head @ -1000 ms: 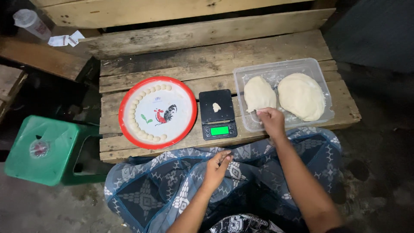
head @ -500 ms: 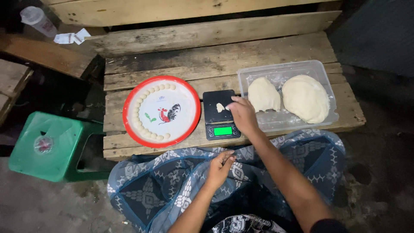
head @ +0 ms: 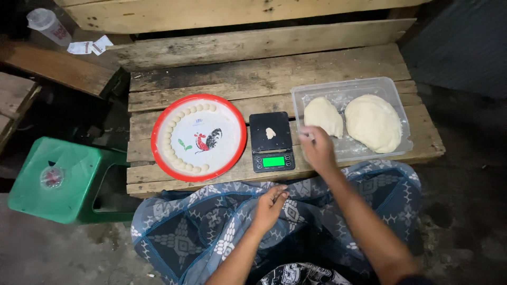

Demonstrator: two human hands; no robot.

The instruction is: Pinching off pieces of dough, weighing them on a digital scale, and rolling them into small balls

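Note:
My right hand [head: 317,149] hovers at the left edge of the clear plastic tray [head: 393,91], beside the smaller of two pale dough lumps [head: 323,116]. Its fingers are curled downward, and I cannot tell whether they pinch anything. The bigger dough lump [head: 374,122] fills the tray's right half. A small dough piece [head: 270,133] lies on the black digital scale [head: 271,141] with a lit green display. Left of the scale, a red-rimmed round plate [head: 198,137] carries several small dough balls [head: 170,138] along its left rim. My left hand [head: 269,203] rests empty on my patterned blue cloth lap.
Everything stands on a rough wooden pallet bench [head: 264,74]. A green plastic stool [head: 58,179] is on the floor to the left. A plastic cup [head: 48,25] and paper scraps [head: 90,46] lie on planks at the back left. Dark ground lies to the right.
My right hand went from the tray to the scale, left a dough piece there, and has now drawn back to the tray's left edge. The left hand stays on my lap.

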